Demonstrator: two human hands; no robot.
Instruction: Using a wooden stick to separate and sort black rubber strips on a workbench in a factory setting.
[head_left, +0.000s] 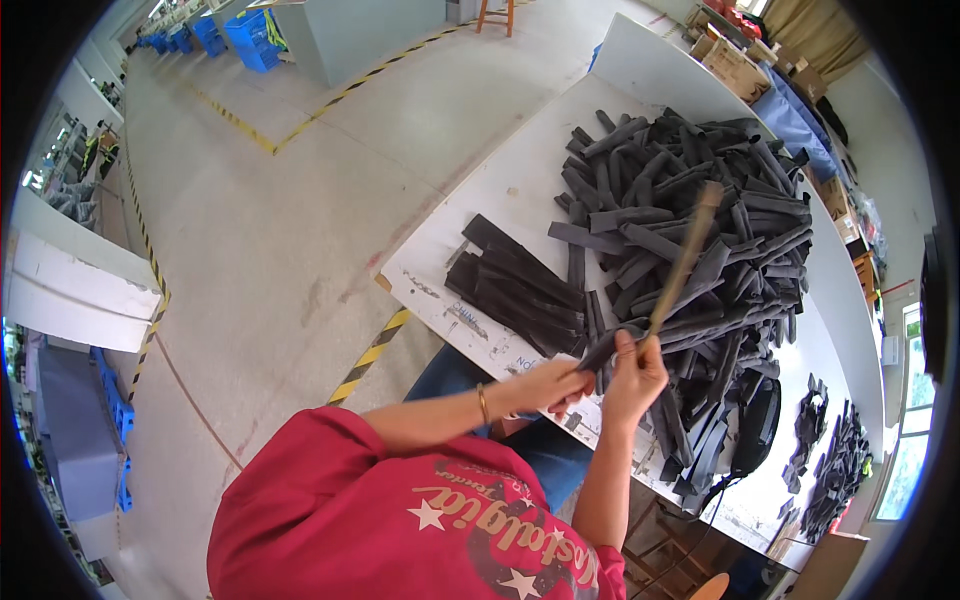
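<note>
In the head view, the left hand pinches the lower end of a dark grey strip, which slants up to the right hand; the right hand clasps the base of a tan stick, its thumb seemingly against the strip too. The strip is stretched between both hands by the near edge of the white table, beside a flat stack and a loose heap. It looks light, soft, bendy and hardly fragile, best pinched near its ends; the stick looks stiffer, easily gripped low
</note>
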